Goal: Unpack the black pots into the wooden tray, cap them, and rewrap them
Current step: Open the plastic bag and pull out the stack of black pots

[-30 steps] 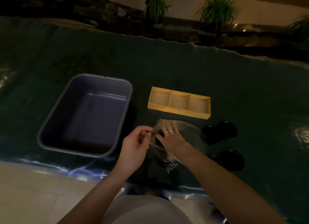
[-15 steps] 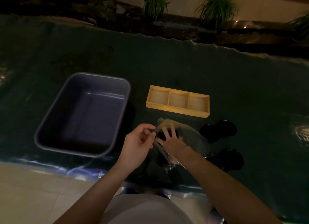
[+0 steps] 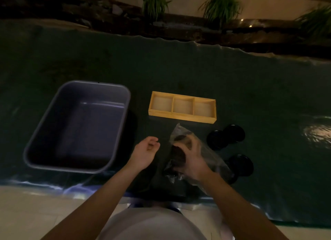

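Observation:
A clear plastic wrap (image 3: 213, 155) holding dark pots lies on the dark green cover, just in front of the wooden tray (image 3: 181, 117). The tray has three compartments with nothing in them. My right hand (image 3: 192, 156) is inside the wrap, closed around a black pot (image 3: 177, 154). Free of the wrap, my left hand (image 3: 146, 151) hovers to its left with fingers loosely curled and nothing in it. Three black round lids (image 3: 231, 134) lie to the right of the wrap, one (image 3: 240, 165) nearer to me.
A grey plastic tub (image 3: 44, 132), with nothing inside, stands at the left. The green cover's near edge (image 3: 53, 184) runs along pale floor tiles. Potted grasses (image 3: 155, 1) and a dark ledge lie beyond the far edge.
My left hand has let go of the wrap's opening and drawn away to the left. My right hand has pushed deeper into the wrap and closed on a pot.

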Tool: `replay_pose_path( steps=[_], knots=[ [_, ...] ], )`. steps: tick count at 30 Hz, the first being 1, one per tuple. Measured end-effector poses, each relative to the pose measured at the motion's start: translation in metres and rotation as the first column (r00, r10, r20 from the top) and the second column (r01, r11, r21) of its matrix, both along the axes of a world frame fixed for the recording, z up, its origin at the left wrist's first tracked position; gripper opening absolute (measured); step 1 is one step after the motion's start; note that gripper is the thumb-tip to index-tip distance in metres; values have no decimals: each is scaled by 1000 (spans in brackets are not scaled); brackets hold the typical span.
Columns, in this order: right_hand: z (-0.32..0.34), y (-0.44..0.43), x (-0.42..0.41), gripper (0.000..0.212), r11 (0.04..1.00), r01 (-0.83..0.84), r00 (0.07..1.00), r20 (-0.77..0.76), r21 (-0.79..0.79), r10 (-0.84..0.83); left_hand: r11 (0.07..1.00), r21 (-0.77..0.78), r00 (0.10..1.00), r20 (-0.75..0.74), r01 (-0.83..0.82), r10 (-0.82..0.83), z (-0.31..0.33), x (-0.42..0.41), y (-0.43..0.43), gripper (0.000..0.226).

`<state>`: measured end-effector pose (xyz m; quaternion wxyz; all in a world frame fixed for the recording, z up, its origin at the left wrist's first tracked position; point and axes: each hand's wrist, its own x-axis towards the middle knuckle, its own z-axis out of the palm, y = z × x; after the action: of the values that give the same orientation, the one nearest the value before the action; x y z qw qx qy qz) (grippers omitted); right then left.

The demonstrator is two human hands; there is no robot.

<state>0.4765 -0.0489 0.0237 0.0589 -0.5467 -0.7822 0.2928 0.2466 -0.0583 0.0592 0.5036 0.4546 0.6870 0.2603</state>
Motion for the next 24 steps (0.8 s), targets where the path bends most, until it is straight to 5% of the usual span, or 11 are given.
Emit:
replay_pose_path(
  steps=[4, 10, 19, 24],
  knots=[
    [7, -8, 5, 88, 996, 74, 986, -152, 47, -66, 989, -137, 998, -2, 61, -62, -16, 20, 12, 46],
    [24, -18, -1, 93, 982, 151, 952, -286, 112, -114, 958, -281, 927, 371, 63, 48, -12, 30, 16, 54],
    [37, -26, 1, 90, 970, 191, 877, -470, 151, -100, 974, 82, 968, 152, -212, 198, 1, 17, 15, 20],
    [41, -28, 7, 90, 959, 215, 867, -489, 187, -99, 926, 230, 952, 6, -300, 307, 8, -2, 15, 20]
  ],
)
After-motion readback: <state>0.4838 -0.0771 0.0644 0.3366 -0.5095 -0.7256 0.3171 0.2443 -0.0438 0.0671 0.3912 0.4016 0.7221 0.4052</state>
